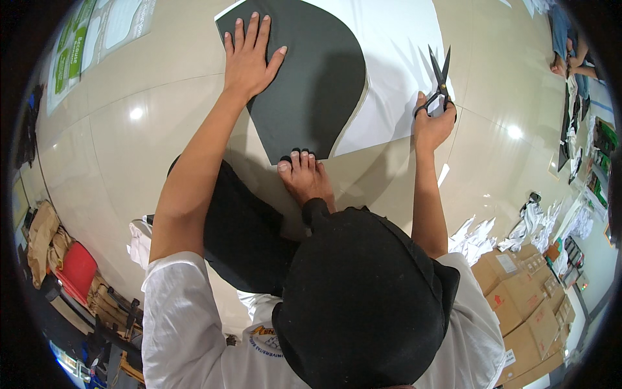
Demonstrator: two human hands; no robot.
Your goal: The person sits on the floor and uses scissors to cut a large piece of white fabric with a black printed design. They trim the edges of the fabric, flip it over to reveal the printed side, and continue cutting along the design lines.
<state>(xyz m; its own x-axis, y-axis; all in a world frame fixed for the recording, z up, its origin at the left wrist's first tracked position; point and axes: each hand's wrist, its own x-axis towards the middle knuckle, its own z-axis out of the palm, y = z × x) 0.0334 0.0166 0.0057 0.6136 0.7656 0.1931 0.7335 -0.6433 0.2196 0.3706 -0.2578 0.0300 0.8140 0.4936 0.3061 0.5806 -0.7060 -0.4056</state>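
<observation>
My left hand [249,68] lies flat with fingers spread on a dark grey, curved-edged piece [317,84] that looks like cloth or card. That piece rests over a larger sheet of white cloth [402,58] on the floor. In my right hand [433,133] is a pair of black-handled scissors [440,81], fingers through the loops. The blades point away from me, spread apart, over the white cloth's right edge. My bare foot [306,178] touches the dark piece's near edge.
White scraps [472,237] lie on the tiled floor [168,123] to the right, beside stacked cardboard boxes [518,298]. A red chair [79,272] is at the left. Another person's legs and hands [567,55] show at the far right. A printed sheet [107,32] lies at the far left.
</observation>
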